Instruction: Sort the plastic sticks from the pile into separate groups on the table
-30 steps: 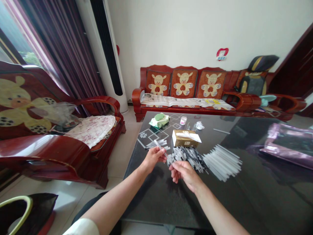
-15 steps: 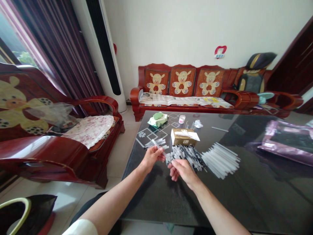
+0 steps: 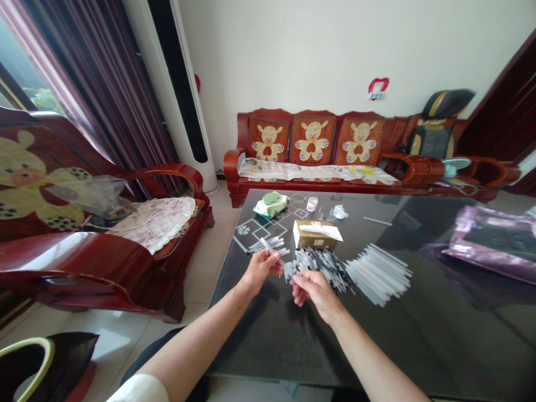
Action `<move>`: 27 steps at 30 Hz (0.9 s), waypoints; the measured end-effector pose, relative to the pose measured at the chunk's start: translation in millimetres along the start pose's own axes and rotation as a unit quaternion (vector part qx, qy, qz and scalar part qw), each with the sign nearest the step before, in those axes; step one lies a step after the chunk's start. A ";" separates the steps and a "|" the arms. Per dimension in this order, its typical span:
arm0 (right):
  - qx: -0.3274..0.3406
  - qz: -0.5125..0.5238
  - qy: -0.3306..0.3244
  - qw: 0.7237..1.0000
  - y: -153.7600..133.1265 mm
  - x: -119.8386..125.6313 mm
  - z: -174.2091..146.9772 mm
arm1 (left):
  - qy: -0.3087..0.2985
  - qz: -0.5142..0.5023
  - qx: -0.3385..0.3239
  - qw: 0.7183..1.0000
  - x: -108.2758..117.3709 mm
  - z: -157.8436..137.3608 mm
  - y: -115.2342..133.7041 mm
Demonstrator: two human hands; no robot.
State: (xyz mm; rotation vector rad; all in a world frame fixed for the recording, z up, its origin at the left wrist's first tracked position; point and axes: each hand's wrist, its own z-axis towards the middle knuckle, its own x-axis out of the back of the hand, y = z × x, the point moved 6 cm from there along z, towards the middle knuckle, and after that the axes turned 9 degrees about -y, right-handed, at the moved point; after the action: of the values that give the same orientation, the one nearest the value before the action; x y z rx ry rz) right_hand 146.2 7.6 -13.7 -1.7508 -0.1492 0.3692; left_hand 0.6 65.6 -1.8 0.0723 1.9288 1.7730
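My left hand (image 3: 260,269) is closed around a slim pale plastic tube (image 3: 264,243), which points up and to the left. Close by on the right, my right hand (image 3: 313,287) pinches thumb and fingers together; whatever sits between them is too small to make out. Just beyond it lies a heap of thin dark sticks with whitish ends (image 3: 329,263). To the right of the heap, long translucent tubes (image 3: 379,273) are laid side by side. A few similar tubes (image 3: 274,242) rest on the table behind my left hand.
The dark glossy table (image 3: 419,346) also carries a tissue box (image 3: 316,234), a green wipes pack (image 3: 271,205), a small cup (image 3: 312,204), crumpled tissue (image 3: 339,211), a lone tube (image 3: 377,221) and a purple plastic bag (image 3: 486,245). A wooden armchair (image 3: 84,257) stands left.
My right hand has shifted very slightly, its fingers curling in a little more. My left hand keeps the tube in nearly the same place.
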 end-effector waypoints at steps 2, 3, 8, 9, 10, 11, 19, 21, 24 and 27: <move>0.001 0.007 0.016 1.000 -0.2 2.2 0.0 | 0.001 0.002 0.000 1.000 -0.4 -0.3 0.6; -0.004 0.014 0.019 1.000 0.4 2.5 0.1 | 0.002 0.002 0.000 1.000 -0.4 -0.3 0.8; -0.029 0.048 -0.022 0.998 3.6 -3.4 0.7 | 0.002 0.002 -0.002 1.000 0.5 0.6 -0.1; -0.023 0.048 -0.023 0.998 3.1 -3.5 0.7 | 0.001 0.002 -0.002 1.000 0.5 0.6 -0.2; -0.018 0.046 -0.019 0.999 2.7 -2.9 0.6 | -0.001 0.003 -0.002 1.000 0.4 0.6 -0.3; -0.014 0.042 -0.011 0.999 2.5 -1.8 0.5 | -0.001 0.003 -0.002 1.000 0.2 0.4 -0.3; -0.036 0.055 -0.020 0.998 11.7 -4.7 2.4 | 0.002 0.010 0.000 1.000 0.1 -0.6 -1.3; -0.025 0.045 0.001 0.999 12.0 -1.8 2.8 | -0.001 0.013 0.002 1.000 0.3 -0.4 -2.7; -0.031 0.042 0.016 0.999 14.1 0.7 3.0 | -0.003 0.011 0.004 1.000 0.8 0.8 -4.9; -0.042 0.054 -0.001 0.998 15.9 -0.7 3.8 | 0.001 0.009 0.006 1.000 1.8 1.9 -5.6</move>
State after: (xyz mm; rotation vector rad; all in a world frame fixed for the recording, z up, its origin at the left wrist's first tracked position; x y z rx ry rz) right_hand 142.8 7.5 -29.6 -1.8462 -0.0717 0.4484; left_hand 1.4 67.1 -7.7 0.0923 1.9449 1.7745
